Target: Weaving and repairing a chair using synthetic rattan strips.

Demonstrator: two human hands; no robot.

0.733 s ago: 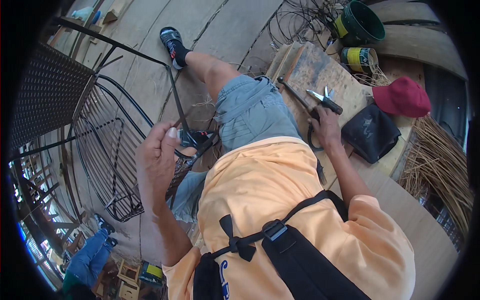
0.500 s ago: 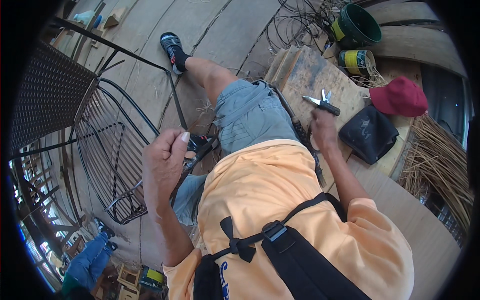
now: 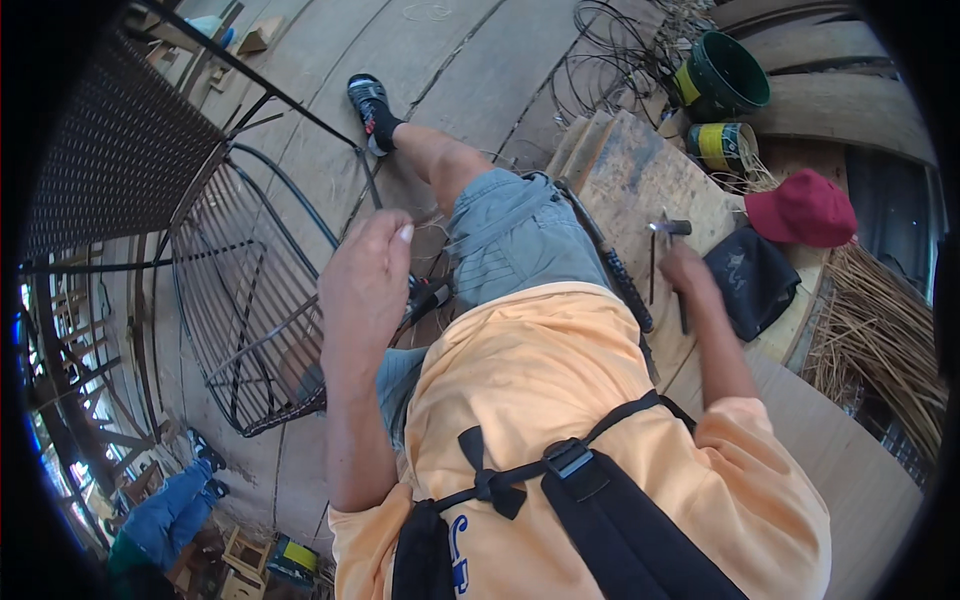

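My left hand [image 3: 368, 275] is raised beside my lap, fingers curled and thumb uppermost. Anything inside that grip is hidden. Beyond it stands a chair [image 3: 245, 290] with a black frame, bent rods and a dark woven panel. My right hand [image 3: 684, 268] is over the wooden board on my right, closed around what looks like a hammer [image 3: 678, 228]; its dark head shows beyond my fingers and a dark shaft below them. A thin dark rod [image 3: 652, 272] with a bright tip is just left of that hand; its kind is unclear.
Close to my right hand are a black pouch [image 3: 750, 282] and a red cap [image 3: 803, 208]. Two green buckets, the larger bucket [image 3: 738, 75] open, stand at far right beside coiled wire [image 3: 605, 50]. Cane strips [image 3: 875, 335] lie at right. Another person's legs [image 3: 175, 510] show lower left.
My left hand has moved right and farther from me. My right hand has shifted slightly right, and the tool at it has turned. The whole view has shifted a little.
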